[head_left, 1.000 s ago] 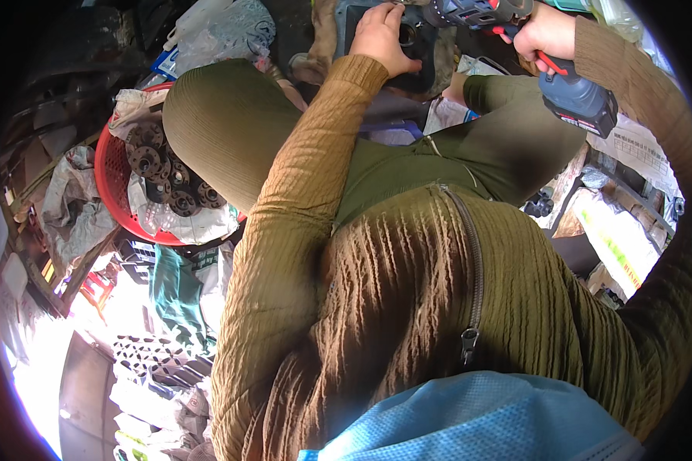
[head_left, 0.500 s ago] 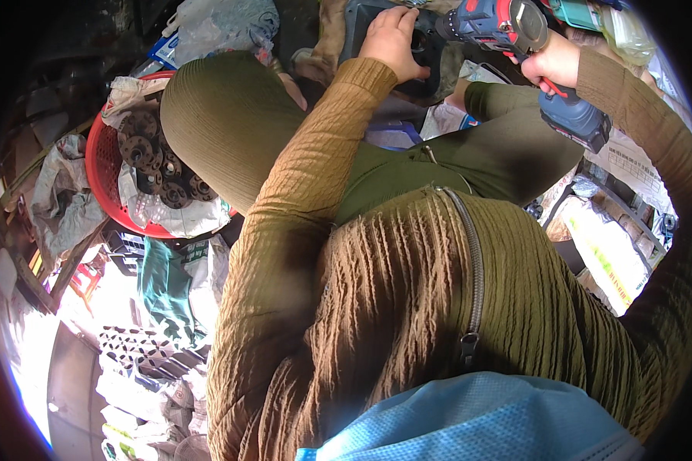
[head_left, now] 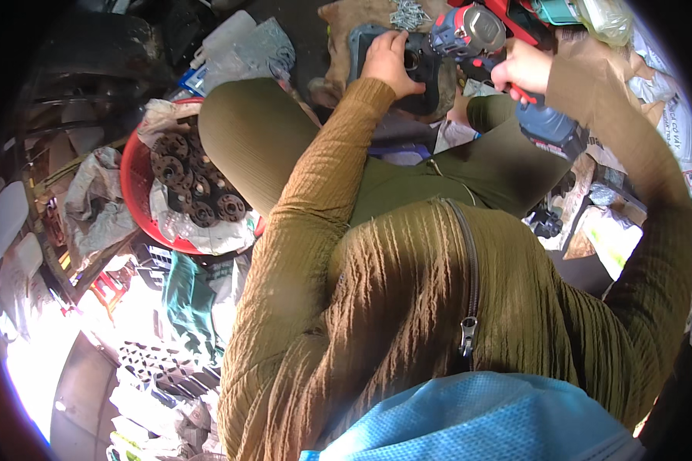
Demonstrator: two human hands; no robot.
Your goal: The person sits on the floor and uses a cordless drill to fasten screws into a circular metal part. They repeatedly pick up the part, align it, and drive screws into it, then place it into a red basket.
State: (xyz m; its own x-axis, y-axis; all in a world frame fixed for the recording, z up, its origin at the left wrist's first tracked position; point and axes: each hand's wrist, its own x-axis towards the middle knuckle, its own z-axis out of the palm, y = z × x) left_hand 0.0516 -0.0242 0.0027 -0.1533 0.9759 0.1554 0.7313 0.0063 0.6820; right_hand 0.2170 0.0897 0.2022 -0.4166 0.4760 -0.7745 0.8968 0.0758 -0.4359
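Note:
My left hand (head_left: 390, 67) grips a dark, boxy part (head_left: 430, 88) with rounded corners and a round opening, fingers over its top and thumb spread toward the right. The part lies in front of my crossed legs. Closed around the handle of a blue-and-red cordless drill (head_left: 469, 32) is my right hand (head_left: 524, 67). The drill's nose points left, over the right side of the part. Whether its tip touches anything, I cannot tell. Just beyond the part, a heap of small silvery screws (head_left: 409, 15) rests on brown sacking (head_left: 338, 27).
A red basket (head_left: 137, 180) left of my knee holds several dark round flanged parts (head_left: 198, 180) on a white sack. Clear plastic bags (head_left: 257, 54) lie beyond it. At the far right are a teal container (head_left: 557, 11) and sacks. Perforated pieces (head_left: 150, 361) are stacked at lower left.
The view has tilted and shifted, bringing the screw heap into sight. The drill has come nearer to my left hand. My left hand keeps its place on the dark part.

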